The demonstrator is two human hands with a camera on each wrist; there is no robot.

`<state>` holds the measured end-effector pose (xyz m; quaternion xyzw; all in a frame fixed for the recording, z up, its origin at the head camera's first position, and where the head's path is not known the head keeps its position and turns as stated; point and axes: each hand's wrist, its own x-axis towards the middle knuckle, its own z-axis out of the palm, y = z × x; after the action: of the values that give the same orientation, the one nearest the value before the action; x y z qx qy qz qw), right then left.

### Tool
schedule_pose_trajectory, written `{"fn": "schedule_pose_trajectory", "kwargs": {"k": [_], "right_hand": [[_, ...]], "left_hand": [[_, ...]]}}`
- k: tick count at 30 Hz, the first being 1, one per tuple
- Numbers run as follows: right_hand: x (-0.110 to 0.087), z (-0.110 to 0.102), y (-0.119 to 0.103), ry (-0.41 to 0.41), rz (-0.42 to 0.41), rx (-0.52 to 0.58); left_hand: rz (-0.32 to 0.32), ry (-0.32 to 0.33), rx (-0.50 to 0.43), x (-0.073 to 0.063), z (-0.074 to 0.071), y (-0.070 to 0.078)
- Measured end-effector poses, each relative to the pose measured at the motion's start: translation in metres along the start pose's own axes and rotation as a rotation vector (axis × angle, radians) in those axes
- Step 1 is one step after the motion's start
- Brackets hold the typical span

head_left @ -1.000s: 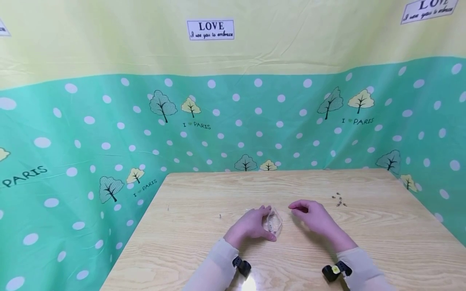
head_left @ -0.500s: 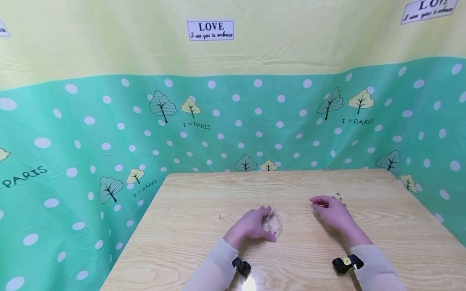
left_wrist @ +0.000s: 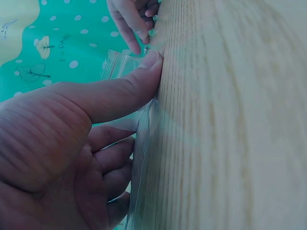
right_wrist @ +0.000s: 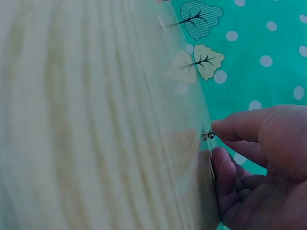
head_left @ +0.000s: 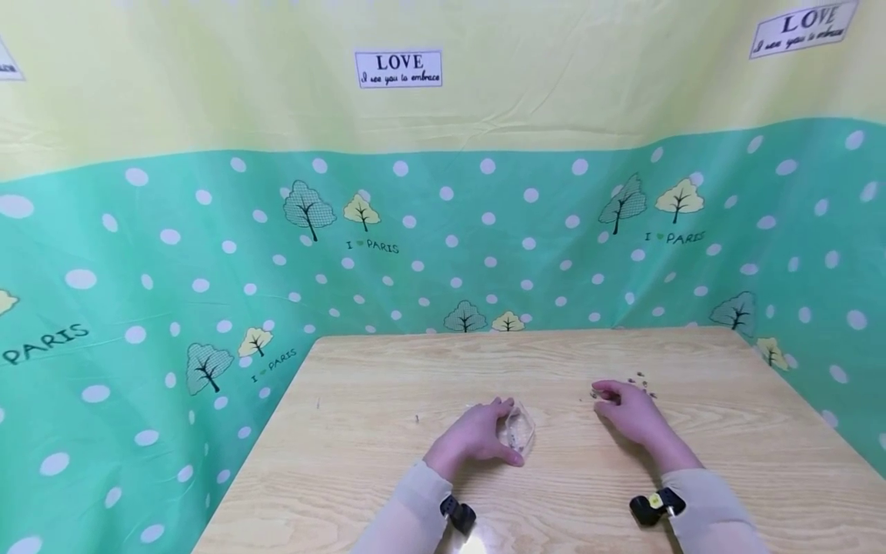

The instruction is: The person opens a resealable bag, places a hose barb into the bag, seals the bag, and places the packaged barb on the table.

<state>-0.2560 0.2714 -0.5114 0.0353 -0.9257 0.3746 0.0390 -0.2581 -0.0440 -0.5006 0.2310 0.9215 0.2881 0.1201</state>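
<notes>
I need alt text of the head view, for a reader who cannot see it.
A person's left hand holds a clear plastic bag on a wood-grain table; the right hand is beside tiny metallic pieces. Behind hangs green-and-yellow cloth printed with trees.

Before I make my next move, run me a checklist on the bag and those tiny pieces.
1. Clear plastic bag held: ok, the left grip has it on the tabletop.
2. Bag mouth spread: ok, it looks open in the head view.
3. Right grip at a small metal piece: ok, the piece is right by the tips.
4. Piece firmly pinched: cannot tell.
5. Loose pieces all bagged: not ok, several lie by the right grip.
6. Far side cleared: not ok, a stray piece lies left of the left grip.
</notes>
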Motion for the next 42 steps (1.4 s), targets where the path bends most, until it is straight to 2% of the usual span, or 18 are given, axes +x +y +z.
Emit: {"fn": "schedule_pose_trajectory", "kwargs": {"k": [6, 11, 25, 42], "right_hand": [[-0.001, 0.0029, 0.0018, -0.015, -0.035, -0.052], [0.0001, 0.0033, 0.0027, -0.019, -0.044, -0.051], [-0.0003, 0.0022, -0.0055, -0.019, 0.052, -0.031], [0.0001, 0.0043, -0.0069, -0.004, 0.054, -0.039]], "left_hand": [[0.002, -0.004, -0.014, -0.0003, 0.0009, 0.0013], [-0.001, -0.002, -0.012, -0.0012, 0.0013, 0.0012], [0.005, 0.002, -0.009, -0.0013, 0.0012, 0.0001], [0.005, 0.004, -0.002, -0.0002, -0.0003, -0.0001]]}}
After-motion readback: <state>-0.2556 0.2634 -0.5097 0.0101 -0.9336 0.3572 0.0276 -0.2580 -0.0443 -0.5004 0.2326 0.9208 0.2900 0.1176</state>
